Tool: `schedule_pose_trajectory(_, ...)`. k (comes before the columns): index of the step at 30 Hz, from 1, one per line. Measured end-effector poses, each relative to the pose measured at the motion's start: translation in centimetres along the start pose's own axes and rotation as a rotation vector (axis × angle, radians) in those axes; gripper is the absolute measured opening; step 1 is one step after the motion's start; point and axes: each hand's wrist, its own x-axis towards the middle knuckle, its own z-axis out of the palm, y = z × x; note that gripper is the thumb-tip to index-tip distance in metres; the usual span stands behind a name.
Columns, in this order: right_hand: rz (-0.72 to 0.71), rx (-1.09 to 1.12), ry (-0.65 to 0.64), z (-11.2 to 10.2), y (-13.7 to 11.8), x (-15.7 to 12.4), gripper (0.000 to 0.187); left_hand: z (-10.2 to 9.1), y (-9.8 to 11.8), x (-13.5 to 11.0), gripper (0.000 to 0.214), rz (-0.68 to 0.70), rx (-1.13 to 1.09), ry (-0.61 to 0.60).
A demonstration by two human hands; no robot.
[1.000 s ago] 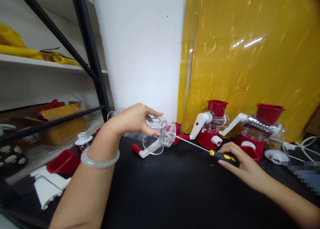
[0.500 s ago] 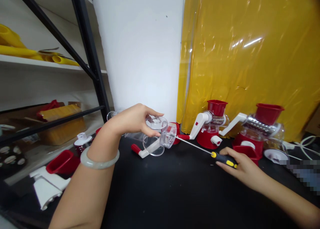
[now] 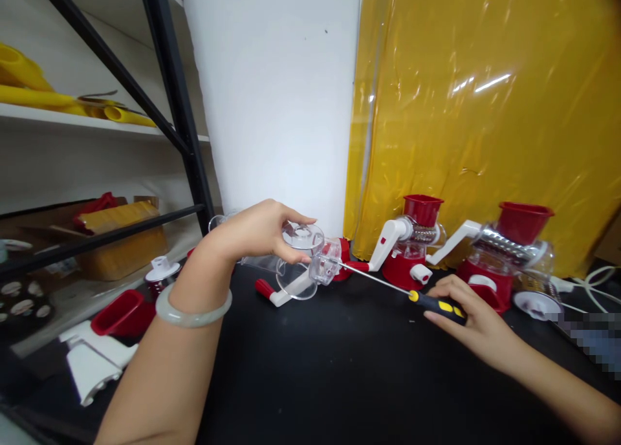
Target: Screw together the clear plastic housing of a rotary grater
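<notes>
A clear plastic grater body (image 3: 323,268) lies tilted on its side above the black table, gripped at its round part by my left hand (image 3: 272,231). My right hand (image 3: 468,312) is closed around the black and yellow handle of a screwdriver (image 3: 388,284). The long shaft runs left, and its tip is inside the open end of the clear body. Below my left hand rests a white crank with a red grip (image 3: 266,289). A red base (image 3: 343,257) shows partly behind the clear body.
Two assembled red and white rotary graters (image 3: 406,270) (image 3: 490,270) stand at the right, a drum grater cone (image 3: 538,299) beside them. A red hopper (image 3: 119,312) and white part (image 3: 92,361) lie left. A black-framed shelf (image 3: 187,154) rises at the left.
My right hand and the screwdriver handle have shifted slightly, with the handle turned a little in the fingers. My left hand holds the clear body in nearly the same place.
</notes>
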Motion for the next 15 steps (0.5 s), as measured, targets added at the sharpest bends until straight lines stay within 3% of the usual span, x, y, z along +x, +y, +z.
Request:
schedule_pose_trajectory(4, 0.025, -0.003, 0.036, 0.36, 0.30, -0.10, 0.022, 0.10, 0.26, 0.07, 0.079, 0.010, -0.025, -0.021)
schedule_pose_trajectory(8, 0.146, 0.040, -0.054, 0.53, 0.17, -0.40, 0.030, 0.18, 0.26, 0.18, 0.079, 0.013, -0.019, -0.021)
schedule_pose_trajectory(15, 0.121, 0.055, -0.137, -0.17, -0.58, -0.40, 0.028, 0.10, 0.16, 0.12, 0.080, 0.016, -0.016, -0.023)
